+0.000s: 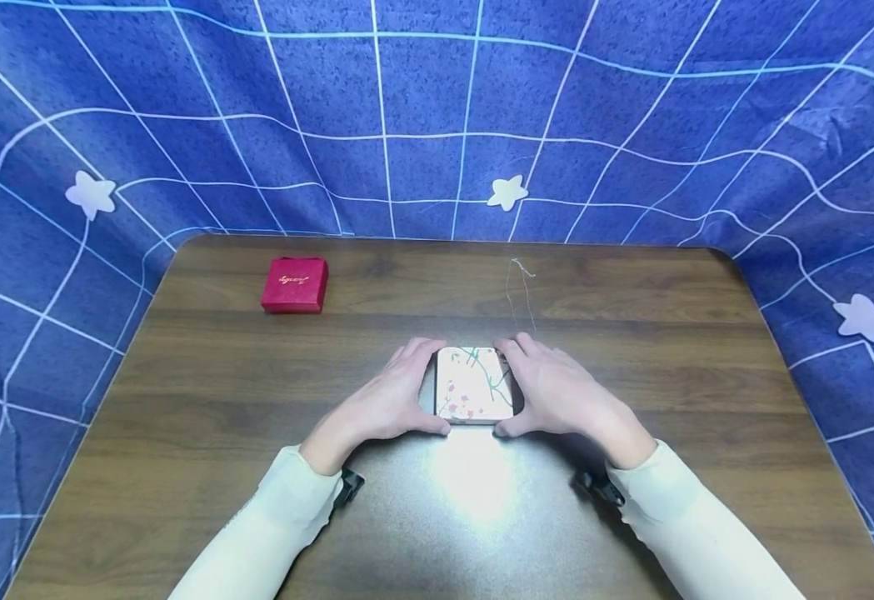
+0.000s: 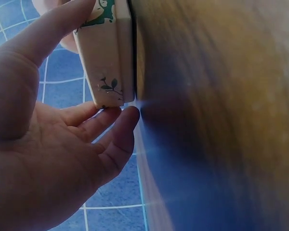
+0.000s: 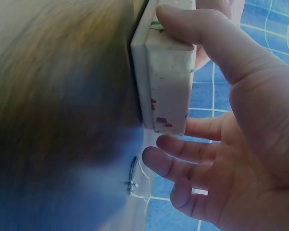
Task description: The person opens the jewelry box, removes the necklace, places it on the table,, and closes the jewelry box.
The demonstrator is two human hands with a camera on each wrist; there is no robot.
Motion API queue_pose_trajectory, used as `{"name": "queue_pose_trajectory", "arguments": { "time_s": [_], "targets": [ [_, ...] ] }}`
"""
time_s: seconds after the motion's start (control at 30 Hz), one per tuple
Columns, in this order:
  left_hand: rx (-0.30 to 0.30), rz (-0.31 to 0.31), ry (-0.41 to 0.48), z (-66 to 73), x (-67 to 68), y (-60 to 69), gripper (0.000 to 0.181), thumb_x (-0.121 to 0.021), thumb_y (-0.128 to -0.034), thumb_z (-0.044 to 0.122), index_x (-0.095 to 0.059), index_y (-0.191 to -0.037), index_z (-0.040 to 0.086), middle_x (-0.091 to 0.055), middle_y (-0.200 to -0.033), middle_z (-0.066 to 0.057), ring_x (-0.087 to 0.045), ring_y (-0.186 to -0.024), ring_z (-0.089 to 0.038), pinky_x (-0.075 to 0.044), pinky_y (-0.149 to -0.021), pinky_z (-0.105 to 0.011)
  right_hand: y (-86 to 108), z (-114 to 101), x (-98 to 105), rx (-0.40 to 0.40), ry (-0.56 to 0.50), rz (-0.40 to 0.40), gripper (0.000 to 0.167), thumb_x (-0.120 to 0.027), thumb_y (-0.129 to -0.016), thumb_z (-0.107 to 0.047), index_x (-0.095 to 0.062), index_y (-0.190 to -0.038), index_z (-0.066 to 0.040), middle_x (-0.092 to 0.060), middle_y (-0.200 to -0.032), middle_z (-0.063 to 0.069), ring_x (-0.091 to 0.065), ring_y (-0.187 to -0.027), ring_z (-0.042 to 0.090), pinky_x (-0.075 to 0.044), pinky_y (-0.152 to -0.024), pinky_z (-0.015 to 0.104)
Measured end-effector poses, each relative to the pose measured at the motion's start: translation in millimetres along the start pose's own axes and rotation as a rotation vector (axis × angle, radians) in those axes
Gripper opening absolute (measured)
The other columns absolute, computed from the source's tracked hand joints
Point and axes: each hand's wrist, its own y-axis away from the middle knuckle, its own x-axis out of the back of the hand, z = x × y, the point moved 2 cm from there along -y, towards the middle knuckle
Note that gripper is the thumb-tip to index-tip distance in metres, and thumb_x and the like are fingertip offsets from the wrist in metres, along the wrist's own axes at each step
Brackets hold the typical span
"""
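A square white box (image 1: 472, 387) with printed blossoms sits mid-scene on the wood-grained table (image 1: 219, 433), left hand (image 1: 395, 400) gripping its left side, right hand (image 1: 560, 389) its right; farther off lie a thin, looped strand (image 1: 526, 272) and, far left, a crimson box (image 1: 294, 287) with gold lettering.

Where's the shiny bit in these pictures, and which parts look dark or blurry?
Head view: white glare on the table just below the white box, a dark shadow beside the right sleeve; left wrist view: left hand dim, table blurry; right wrist view: table blurry too.
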Motion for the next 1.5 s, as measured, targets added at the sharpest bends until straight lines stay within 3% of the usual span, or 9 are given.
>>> {"name": "queue_pose_trajectory", "arguments": {
  "time_s": [0.4, 0.67, 0.87, 0.97, 1.1, 1.2, 1.3, 1.5],
  "targets": [
    [0.015, -0.008, -0.002, 2.9, 1.7, -0.1, 0.113, -0.101, -0.0688, 0.03, -0.038, -0.159, 0.003, -0.043, -0.156, -0.01, -0.037, -0.147, -0.028, -0.032, -0.123, -0.045, 1.9, 5.7, -3.0, 0.016, -0.026, 0.01, 0.121, -0.095, -0.066, -0.06, -0.042, -0.158, -0.004, -0.059, -0.132, 0.013, -0.064, -0.11, 0.032, -0.054, -0.097, 0.054],
    [0.03, -0.009, -0.011, -0.7, 0.6, -1.3, 0.112, -0.102, -0.0688, 0.033, -0.039, -0.158, 0.006, -0.042, -0.156, -0.011, -0.039, -0.146, -0.028, -0.033, -0.122, -0.046, 7.0, 9.0, -4.8, 0.029, -0.198, 0.001, 0.124, -0.096, -0.07, -0.056, -0.034, -0.162, 0.001, -0.052, -0.149, 0.024, -0.057, -0.132, 0.041, -0.046, -0.111, 0.057],
    [0.081, -0.017, 0.01, -0.8, -0.6, 0.7, 0.113, -0.101, -0.0699, 0.033, -0.038, -0.161, 0.011, -0.047, -0.15, -0.012, -0.046, -0.14, -0.026, -0.038, -0.119, -0.047, 9.8, 8.9, -7.8, 0.01, -0.298, -0.016, 0.125, -0.094, -0.075, -0.051, -0.025, -0.165, 0.003, -0.042, -0.157, 0.031, -0.047, -0.142, 0.043, -0.04, -0.117, 0.056],
    [0.109, -0.018, 0.018, 1.0, -1.1, 1.7, 0.115, -0.101, -0.0705, 0.033, -0.036, -0.162, 0.012, -0.048, -0.151, -0.011, -0.049, -0.137, -0.026, -0.04, -0.117, -0.047, 11.6, 8.9, -8.0, 0.001, -0.325, -0.008, 0.122, -0.094, -0.078, -0.046, -0.025, -0.165, 0.004, -0.046, -0.152, 0.029, -0.054, -0.135, 0.038, -0.044, -0.114, 0.053],
    [0.144, -0.008, 0.036, 2.6, -2.5, 3.0, 0.118, -0.101, -0.071, 0.031, -0.033, -0.164, 0.009, -0.056, -0.138, -0.009, -0.057, -0.121, -0.022, -0.045, -0.11, -0.044, 13.5, 8.3, -9.0, -0.003, -0.431, 0.008, 0.112, -0.095, -0.081, -0.032, -0.029, -0.162, 0.009, -0.065, -0.119, 0.015, -0.067, -0.102, 0.022, -0.056, -0.094, 0.042],
    [0.164, 0.012, 0.077, 3.6, -3.7, 3.5, 0.118, -0.101, -0.0716, 0.025, -0.03, -0.164, 0.003, -0.06, -0.125, -0.005, -0.062, -0.104, -0.017, -0.049, -0.101, -0.041, 14.3, 6.6, -11.2, -0.032, -0.546, -0.004, 0.1, -0.094, -0.081, -0.021, -0.036, -0.157, 0.011, -0.067, -0.097, 0.003, -0.066, -0.085, 0.014, -0.057, -0.08, 0.034],
    [0.185, 0.032, 0.126, 5.1, -3.5, 4.0, 0.119, -0.101, -0.0715, 0.018, -0.028, -0.163, -0.002, -0.062, -0.123, -0.003, -0.065, -0.095, -0.013, -0.051, -0.096, -0.04, 15.3, 4.8, -14.1, -0.082, -0.624, -0.015, 0.094, -0.093, -0.082, -0.017, -0.04, -0.154, 0.011, -0.068, -0.101, 0.003, -0.068, -0.088, 0.014, -0.058, -0.081, 0.032],
    [0.226, 0.041, 0.184, 6.7, -2.2, 5.8, 0.117, -0.1, -0.0713, 0.012, -0.028, -0.163, -0.002, -0.064, -0.121, -0.004, -0.066, -0.096, -0.013, -0.052, -0.094, -0.041, 16.2, 2.6, -17.9, -0.139, -0.696, -0.005, 0.094, -0.093, -0.082, -0.016, -0.04, -0.155, 0.011, -0.065, -0.117, 0.01, -0.069, -0.096, 0.017, -0.057, -0.089, 0.039]
  ]
}}
